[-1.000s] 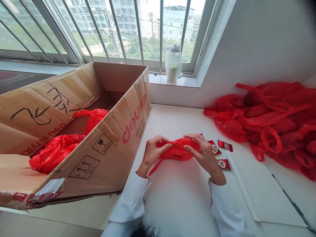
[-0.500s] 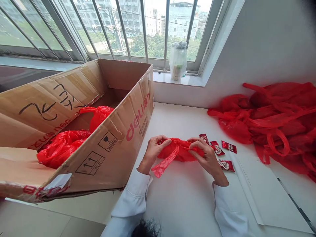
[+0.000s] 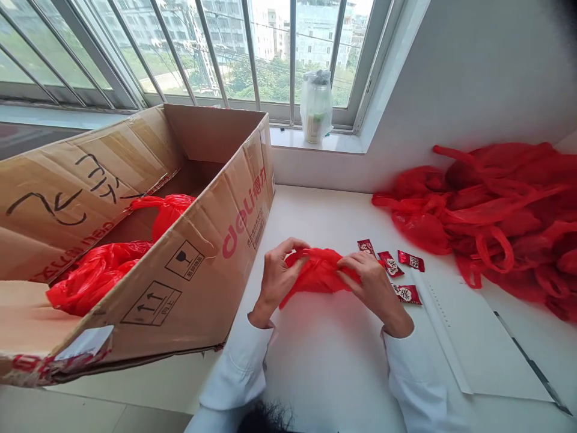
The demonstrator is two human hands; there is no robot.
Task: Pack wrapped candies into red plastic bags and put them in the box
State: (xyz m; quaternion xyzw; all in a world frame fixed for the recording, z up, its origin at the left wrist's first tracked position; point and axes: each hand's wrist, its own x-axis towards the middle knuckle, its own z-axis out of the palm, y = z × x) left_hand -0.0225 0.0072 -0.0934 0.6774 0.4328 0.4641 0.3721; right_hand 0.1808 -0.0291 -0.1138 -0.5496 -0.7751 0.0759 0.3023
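Observation:
A crumpled red plastic bag [image 3: 321, 272] is held between my two hands, just over the white table. My left hand [image 3: 280, 275] pinches its left end between thumb and fingers. At the right end, my right hand [image 3: 370, 282] grips the bag's edge, fingertips pressed together. Whether anything is inside the bag I cannot tell. Several small dark red snack packets [image 3: 407, 294] lie just beyond my right hand, one of them partly behind it.
On the left stands an open cardboard box [image 3: 225, 264] with knotted red bags [image 3: 101, 273] inside. A heap of red bags [image 3: 509, 210] fills the far right. White panels [image 3: 487, 337] lie on the table's right side. A wrapped jar [image 3: 316, 108] stands on the windowsill.
My fingers have shifted on the red bag, and its loose strap at the front left no longer hangs out. The whole view has turned slightly to the right.

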